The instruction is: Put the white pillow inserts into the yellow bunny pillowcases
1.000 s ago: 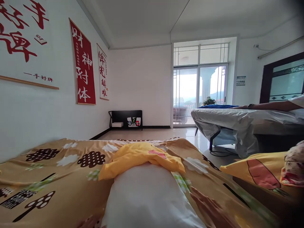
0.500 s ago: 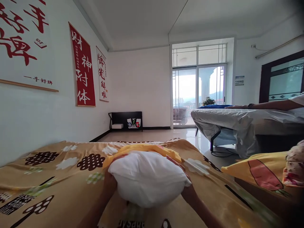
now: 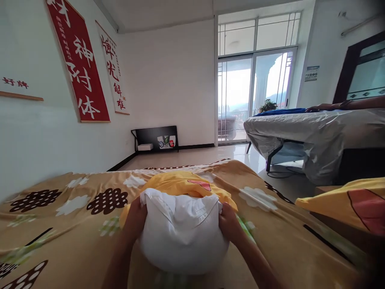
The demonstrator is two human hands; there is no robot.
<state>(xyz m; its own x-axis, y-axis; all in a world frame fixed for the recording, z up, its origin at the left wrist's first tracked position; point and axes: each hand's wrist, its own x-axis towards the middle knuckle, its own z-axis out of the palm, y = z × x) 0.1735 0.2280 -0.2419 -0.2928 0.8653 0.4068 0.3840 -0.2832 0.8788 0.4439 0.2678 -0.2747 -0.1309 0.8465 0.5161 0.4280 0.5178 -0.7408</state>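
Note:
A plump white pillow is held up in front of me by its two upper corners. My left hand is closed round the left corner, and my right hand grips the right corner in the same way. The pillow's top edge, with a seam, sags between them. Just behind it spreads a yellow pillowcase with a pink printed patch, lying on the brown patterned cloth. Part of the pillowcase is hidden by the pillow and my hands.
Yellow fabric with a pink print lies on a cardboard box at the right. Beyond stands a table under clear plastic sheeting, with another person's arm resting on blue cloth. A black low shelf stands by the far wall.
The pillow has turned so its seamed edge faces up, with my hands now visible at its corners. More of the yellow pillowcase shows behind. The view has tilted down.

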